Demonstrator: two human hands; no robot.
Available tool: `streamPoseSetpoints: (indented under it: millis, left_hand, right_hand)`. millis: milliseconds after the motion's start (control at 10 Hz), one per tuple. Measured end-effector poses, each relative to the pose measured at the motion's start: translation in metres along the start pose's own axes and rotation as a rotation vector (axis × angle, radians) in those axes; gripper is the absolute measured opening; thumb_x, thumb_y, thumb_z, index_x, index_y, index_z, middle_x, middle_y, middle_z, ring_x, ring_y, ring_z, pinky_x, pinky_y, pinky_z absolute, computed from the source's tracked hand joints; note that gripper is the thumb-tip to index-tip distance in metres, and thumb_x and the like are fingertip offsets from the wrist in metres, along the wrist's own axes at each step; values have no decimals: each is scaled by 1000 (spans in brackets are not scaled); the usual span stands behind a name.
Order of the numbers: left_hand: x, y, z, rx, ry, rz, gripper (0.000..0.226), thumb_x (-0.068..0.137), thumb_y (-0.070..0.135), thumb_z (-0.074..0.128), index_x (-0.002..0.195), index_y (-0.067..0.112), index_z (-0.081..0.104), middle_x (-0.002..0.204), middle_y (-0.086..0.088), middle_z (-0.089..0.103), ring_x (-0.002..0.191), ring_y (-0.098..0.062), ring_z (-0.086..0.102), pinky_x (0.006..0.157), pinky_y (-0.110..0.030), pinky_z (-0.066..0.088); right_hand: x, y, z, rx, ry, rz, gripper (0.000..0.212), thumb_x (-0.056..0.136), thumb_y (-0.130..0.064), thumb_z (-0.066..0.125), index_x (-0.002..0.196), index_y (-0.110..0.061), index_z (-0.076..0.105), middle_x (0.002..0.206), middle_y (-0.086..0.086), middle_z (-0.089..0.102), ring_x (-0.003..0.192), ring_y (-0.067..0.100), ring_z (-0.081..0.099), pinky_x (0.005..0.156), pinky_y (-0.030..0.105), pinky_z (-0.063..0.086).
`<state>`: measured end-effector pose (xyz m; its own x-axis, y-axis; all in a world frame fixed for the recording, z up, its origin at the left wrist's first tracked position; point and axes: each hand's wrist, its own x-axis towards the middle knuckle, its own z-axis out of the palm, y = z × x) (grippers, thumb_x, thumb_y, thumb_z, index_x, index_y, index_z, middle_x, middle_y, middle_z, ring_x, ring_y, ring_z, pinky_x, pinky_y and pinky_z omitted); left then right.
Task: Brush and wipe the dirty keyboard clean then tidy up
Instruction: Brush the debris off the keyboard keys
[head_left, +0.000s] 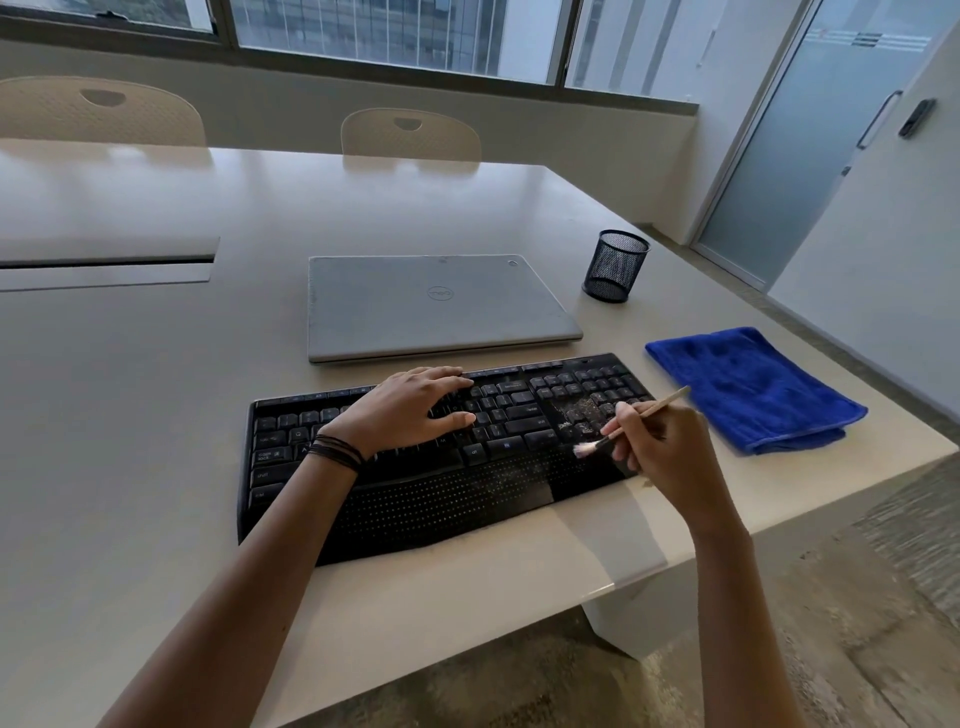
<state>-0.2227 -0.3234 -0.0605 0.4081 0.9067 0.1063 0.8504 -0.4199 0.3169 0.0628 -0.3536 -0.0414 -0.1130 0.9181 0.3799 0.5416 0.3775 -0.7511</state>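
Note:
A black keyboard (415, 499) with a dotted palm rest lies on the table near its front edge. Pale dust and crumbs speckle its right part, around the arrow keys and the palm rest. My left hand (410, 405) rests flat on the middle keys with fingers spread. My right hand (660, 452) pinches a small wooden-handled brush (631, 423). Its white bristles touch the keyboard just below the arrow keys. A folded blue cloth (753, 389) lies to the right of the keyboard.
A shut grey laptop (436, 306) lies behind the keyboard. A black mesh pen cup (615, 265) stands to its right. The beige table (130, 415) ends close beyond the cloth on the right. Two chairs (410, 135) stand at the far side.

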Motion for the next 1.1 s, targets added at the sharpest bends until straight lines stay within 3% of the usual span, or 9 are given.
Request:
streamPoseSetpoints:
  millis: [100, 200, 300, 400, 500, 600, 800, 1100]
  left_hand:
    - [0, 0, 1, -6, 1, 2, 59, 91, 50, 46, 142, 23, 38, 150, 2, 34, 135, -14, 35, 110, -29, 26]
    - [0, -1, 2, -5, -3, -3, 59, 91, 51, 46, 142, 23, 38, 150, 2, 33, 136, -14, 34, 110, -31, 27]
    - [0, -1, 2, -3, -9, -5, 59, 91, 51, 46, 142, 23, 37, 151, 1, 32, 136, -15, 33, 111, -32, 26]
    - [1, -2, 2, -5, -6, -2, 59, 91, 51, 46, 142, 23, 38, 150, 1, 33, 136, -15, 34, 112, -33, 27]
    - [1, -3, 3, -5, -8, -2, 59, 91, 52, 46, 142, 23, 38, 150, 1, 33, 136, -15, 35, 111, -33, 28]
    - [1, -3, 3, -7, -4, -1, 59, 91, 52, 46, 142, 23, 38, 150, 1, 34, 135, -15, 35, 111, -33, 28]
    - [2, -4, 4, -10, 0, -1, 59, 90, 52, 46, 142, 23, 39, 150, 2, 34, 136, -15, 35, 112, -33, 28]
    - [1, -4, 5, -4, 1, -5, 59, 91, 52, 45, 142, 24, 37, 150, 2, 33, 137, -14, 32, 112, -31, 25]
  right_hand:
    - [0, 1, -3, 17, 68, -15, 24, 92, -22, 53, 74, -16, 67, 54, 0, 65, 43, 8, 57, 42, 13, 44]
    - [1, 0, 1, 41, 42, -32, 31, 84, -41, 51, 91, -16, 66, 68, -4, 69, 51, 7, 61, 42, 14, 46]
    - [0, 6, 6, -9, 5, -25, 34, 82, -44, 51, 95, -17, 66, 72, -6, 69, 54, 6, 61, 42, 15, 46]
    - [0, 12, 5, -37, 48, -14, 20, 91, -27, 53, 81, -17, 68, 62, -3, 67, 49, 8, 61, 45, 14, 45]
    - [-1, 12, -1, -76, 84, -6, 31, 93, -16, 51, 65, -22, 63, 48, -3, 61, 42, 7, 57, 44, 13, 44]
    - [-1, 7, -1, -64, 115, -45, 29, 94, -19, 50, 69, -15, 65, 50, -2, 61, 43, 5, 57, 46, 9, 43]
    - [6, 11, 12, -69, 57, -108, 30, 86, -41, 49, 102, -20, 64, 76, -6, 69, 61, 7, 63, 46, 9, 44]
    - [4, 11, 2, -154, 112, -43, 30, 95, -21, 49, 69, -15, 64, 48, -9, 57, 44, 2, 58, 46, 11, 44]
